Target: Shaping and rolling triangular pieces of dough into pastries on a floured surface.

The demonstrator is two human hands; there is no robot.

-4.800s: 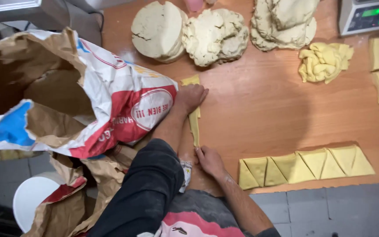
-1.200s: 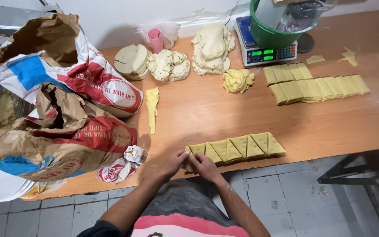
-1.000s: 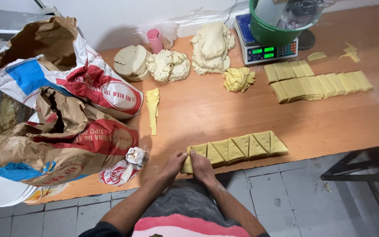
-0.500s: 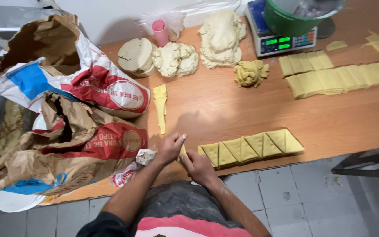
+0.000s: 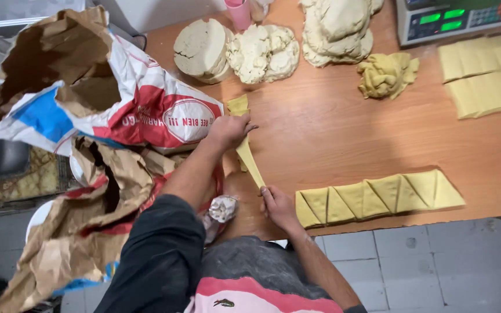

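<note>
A long, narrow strip of yellow dough (image 5: 248,155) lay on the wooden tabletop (image 5: 343,145), soft and slightly twisted, running from near the flour sack toward the front edge. The left hand (image 5: 229,131) pressed down on its upper part, its grip spread flat, fingers fanned over the dough. The right hand (image 5: 278,204) held the strip's lower end, its grip pinched on the tip, just beside the row of folded triangles (image 5: 378,196) (smooth, pale yellow, overlapping one another in a neat band along the front of the tabletop).

At the far side sat three lumps of off-white dough (image 5: 262,52): one round and cracked on its cut face, one crumbly, one large and lumpy. To their right was a crumpled wad of yellow dough (image 5: 387,74), and beyond it flat rectangular sheets of yellow dough (image 5: 485,75), stacked in rows. A digital scale (image 5: 456,18) with green lit digits stood at the back right, and a pink cup (image 5: 239,11) at the back centre.

To the left slumped an open paper sack (image 5: 117,104), brown inside, white outside with red and blue patches and a round red-edged label. A second crumpled brown sack (image 5: 88,232) lay below it.
</note>
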